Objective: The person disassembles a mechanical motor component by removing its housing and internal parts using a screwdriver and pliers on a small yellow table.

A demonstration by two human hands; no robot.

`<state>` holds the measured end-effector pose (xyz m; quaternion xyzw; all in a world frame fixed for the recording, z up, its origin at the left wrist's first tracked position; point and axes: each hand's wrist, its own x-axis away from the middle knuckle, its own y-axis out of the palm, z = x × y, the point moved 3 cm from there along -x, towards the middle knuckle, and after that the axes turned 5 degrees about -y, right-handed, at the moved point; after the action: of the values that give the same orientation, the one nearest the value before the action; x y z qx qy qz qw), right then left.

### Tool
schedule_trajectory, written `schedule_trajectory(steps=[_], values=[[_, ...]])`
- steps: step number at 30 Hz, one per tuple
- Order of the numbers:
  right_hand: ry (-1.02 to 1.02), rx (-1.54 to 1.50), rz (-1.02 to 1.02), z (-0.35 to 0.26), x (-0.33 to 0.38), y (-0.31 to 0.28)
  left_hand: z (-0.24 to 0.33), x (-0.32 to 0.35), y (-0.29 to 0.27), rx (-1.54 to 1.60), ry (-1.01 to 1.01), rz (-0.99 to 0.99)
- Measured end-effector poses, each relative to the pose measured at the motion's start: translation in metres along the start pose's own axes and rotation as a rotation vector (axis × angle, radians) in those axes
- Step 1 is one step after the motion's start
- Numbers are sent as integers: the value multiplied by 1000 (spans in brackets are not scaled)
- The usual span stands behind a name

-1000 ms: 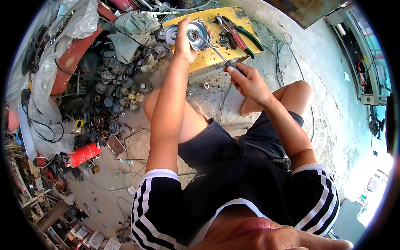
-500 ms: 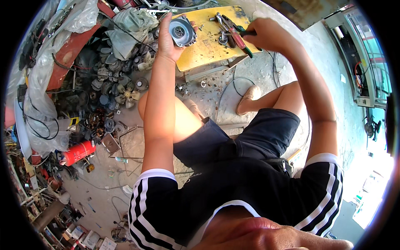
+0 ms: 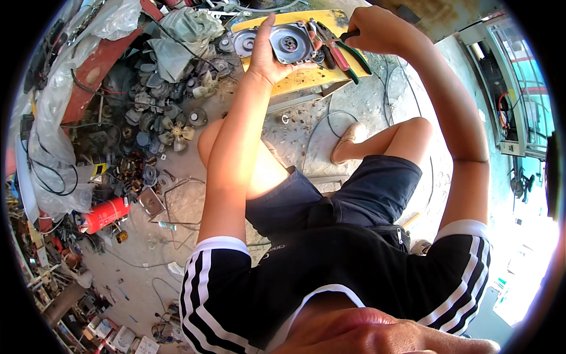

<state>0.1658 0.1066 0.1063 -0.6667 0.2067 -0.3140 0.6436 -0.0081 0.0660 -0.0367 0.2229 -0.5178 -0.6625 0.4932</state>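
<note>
My left hand holds a squarish grey metal motor end cover above the table, its round, recessed inner side facing up. The fingers reach beneath the cover and the thumb stands up along its left edge. My right hand is closed around a slim dark tool; its thin shaft points left toward the cover, and its kind is hard to make out. Beneath it, pliers with red and green handles lie on the yellow table. A second round metal cover rests at the table's left end.
Left of the table is a heap of motor parts, with a fan blade at its edge. A red cylinder lies farther down the left side. Cables run over the floor near my foot. A glass-fronted cabinet stands at the right.
My left hand has carried the motor end cover to the right, exposing the second cover on the table. My right hand has moved up and away from the pliers, with the slim tool in it.
</note>
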Motion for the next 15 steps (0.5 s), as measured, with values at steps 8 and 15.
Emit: schedule_trajectory(steps=[8, 15], values=[[63, -60, 37, 2, 29, -10, -12, -32, -17, -15, 6, 73], [95, -397, 159, 12, 67, -9, -7, -30, -19, -22, 56, 91]])
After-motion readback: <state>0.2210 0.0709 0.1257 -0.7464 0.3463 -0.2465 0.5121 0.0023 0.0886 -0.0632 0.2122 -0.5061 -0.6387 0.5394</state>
